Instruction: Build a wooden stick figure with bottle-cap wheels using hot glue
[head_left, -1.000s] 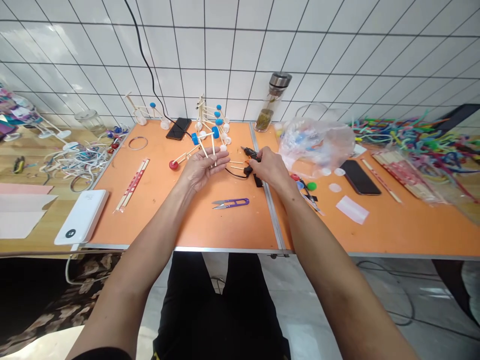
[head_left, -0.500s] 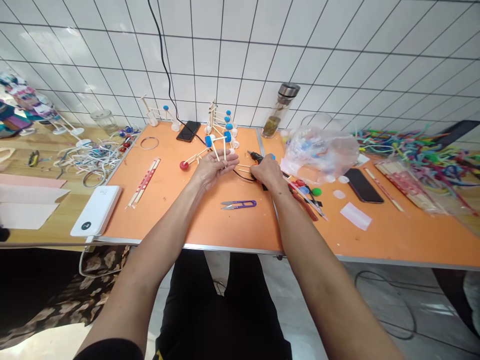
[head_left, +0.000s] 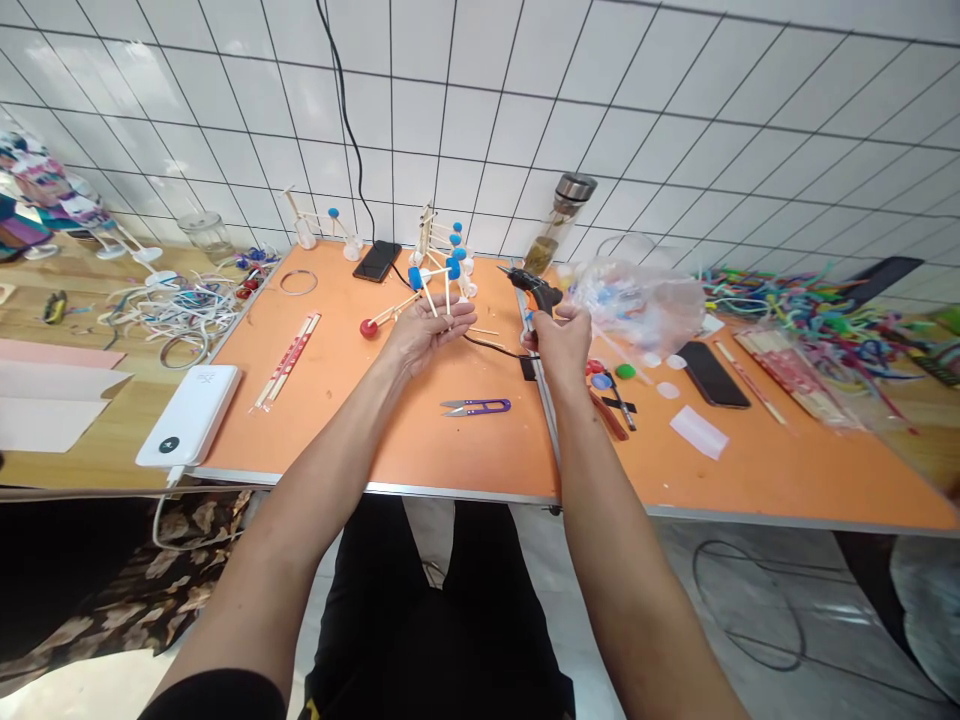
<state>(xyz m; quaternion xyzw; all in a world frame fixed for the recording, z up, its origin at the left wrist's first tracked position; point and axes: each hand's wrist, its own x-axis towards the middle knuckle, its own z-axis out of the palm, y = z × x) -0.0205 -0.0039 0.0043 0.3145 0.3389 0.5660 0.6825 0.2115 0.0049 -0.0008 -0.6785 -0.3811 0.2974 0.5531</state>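
Observation:
My left hand (head_left: 424, 335) holds a small frame of wooden sticks joined with blue bottle caps (head_left: 417, 279), its thumb pressed on the sticks and the other fingers stretched beneath. A red round cap (head_left: 368, 328) sits at the frame's left end. To the right, my right hand (head_left: 562, 340) is closed around the grip of a black glue gun (head_left: 534, 289), whose nozzle points left and away from me. The gun's cord runs left across the orange table. Purple thread snips (head_left: 476, 408) lie in front of both hands.
A glass tea bottle (head_left: 559, 225) stands by the wall, beside a plastic bag (head_left: 637, 305) of caps. Other stick models (head_left: 426, 240) and a phone (head_left: 377, 261) are at the back. A white power bank (head_left: 189, 415) lies left; red-handled pliers (head_left: 609, 415) and another phone (head_left: 714, 374) lie right.
My right hand has lifted the glue gun off the table and turned it upright in its grip. My left hand keeps the stick frame in nearly the same place.

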